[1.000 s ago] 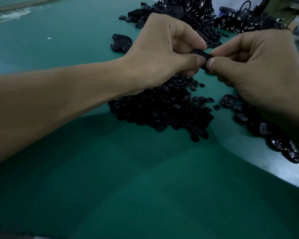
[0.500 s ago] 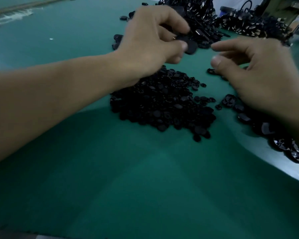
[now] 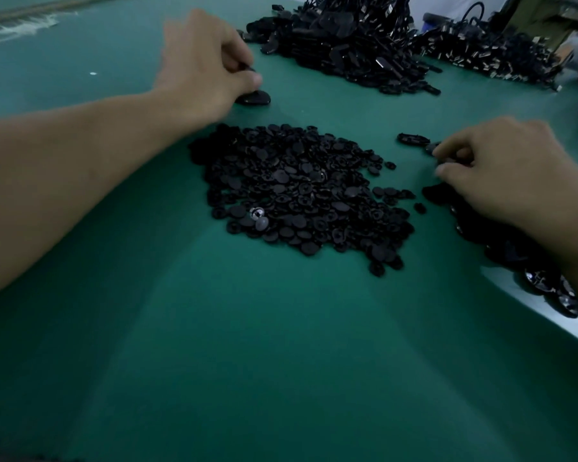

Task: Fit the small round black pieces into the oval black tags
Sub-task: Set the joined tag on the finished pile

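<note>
Your left hand [image 3: 201, 71] is far out over the green table mat [image 3: 281, 345]. Its fingers are curled and the thumb sits just above a few flat oval black plastic tags [image 3: 252, 97], but motion blur means I cannot tell whether it grips anything. Your right hand [image 3: 501, 175] has curled fingers, with forefinger and thumb pinching a dark piece [image 3: 446, 160]; I cannot tell which kind. A loose oval black tag [image 3: 412, 139] lies just beyond those fingertips, and the heap of small round black plastic pieces [image 3: 297, 195] lies between your hands. You appear to be between cycles, so pick one tag only and turn its recess upward. Take one round piece from the heap's near edge, seat it squarely, then press evenly with both thumbs.
</note>
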A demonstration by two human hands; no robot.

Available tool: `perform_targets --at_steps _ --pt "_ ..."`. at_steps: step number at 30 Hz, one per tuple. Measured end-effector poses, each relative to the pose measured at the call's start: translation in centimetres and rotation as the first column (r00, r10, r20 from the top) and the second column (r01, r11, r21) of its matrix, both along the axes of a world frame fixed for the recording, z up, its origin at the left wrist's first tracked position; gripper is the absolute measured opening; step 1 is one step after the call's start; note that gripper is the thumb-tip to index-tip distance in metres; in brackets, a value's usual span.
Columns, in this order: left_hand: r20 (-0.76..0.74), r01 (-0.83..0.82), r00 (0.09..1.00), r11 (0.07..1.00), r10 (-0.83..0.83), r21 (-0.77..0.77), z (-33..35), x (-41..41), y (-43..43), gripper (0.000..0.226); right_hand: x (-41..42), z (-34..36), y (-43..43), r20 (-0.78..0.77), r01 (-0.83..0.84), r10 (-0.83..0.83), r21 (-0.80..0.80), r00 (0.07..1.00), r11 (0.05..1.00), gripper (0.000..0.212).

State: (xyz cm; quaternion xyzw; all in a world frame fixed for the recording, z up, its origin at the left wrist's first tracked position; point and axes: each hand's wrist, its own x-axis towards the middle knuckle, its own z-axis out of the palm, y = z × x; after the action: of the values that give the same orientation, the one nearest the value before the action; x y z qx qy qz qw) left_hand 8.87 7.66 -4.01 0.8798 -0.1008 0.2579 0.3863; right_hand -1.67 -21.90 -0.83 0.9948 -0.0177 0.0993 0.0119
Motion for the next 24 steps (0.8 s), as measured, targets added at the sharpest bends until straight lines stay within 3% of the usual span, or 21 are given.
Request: perform_targets --at_steps 5,9,16,19,21,24 --pt "-0.083 -0.041 0.995 0.993 0.05 0.11 0.1 0.0 0.2 0.021 0.0 -0.4 0.3 -0.027 0.105 -0.109 -0.115 0.994 0.988 0.035" --pt "-0.122 -0.044 0.991 0.994 0.057 0.104 0.1 -0.3 0.1 0.02 -0.3 -0.1 0.8 -0.02 0.059 -0.059 -0.022 0.998 0.998 0.027" --pt "-0.083 -0.064 0.994 0.994 0.071 0.09 0.6 -1.2 -0.4 0.014 -0.3 0.3 1.3 -0.087 0.084 -0.084 0.0 0.993 0.996 0.022" --pt "-0.039 -0.014 0.999 0.998 0.017 0.066 1.1 -2.3 -1.5 0.005 -0.5 0.5 1.6 -0.083 0.084 -0.078 0.074 0.993 0.994 0.007" --pt "-0.013 0.033 0.999 0.998 -0.033 0.051 1.3 -2.9 -2.3 0.01 -0.6 0.6 1.6 -0.061 0.082 -0.075 0.123 0.995 0.989 0.015" --pt "0.029 0.107 0.994 0.994 -0.108 0.029 1.7 -3.6 -3.5 0.01 -0.8 0.5 1.6 0.013 0.075 -0.078 0.163 0.997 0.984 0.008"
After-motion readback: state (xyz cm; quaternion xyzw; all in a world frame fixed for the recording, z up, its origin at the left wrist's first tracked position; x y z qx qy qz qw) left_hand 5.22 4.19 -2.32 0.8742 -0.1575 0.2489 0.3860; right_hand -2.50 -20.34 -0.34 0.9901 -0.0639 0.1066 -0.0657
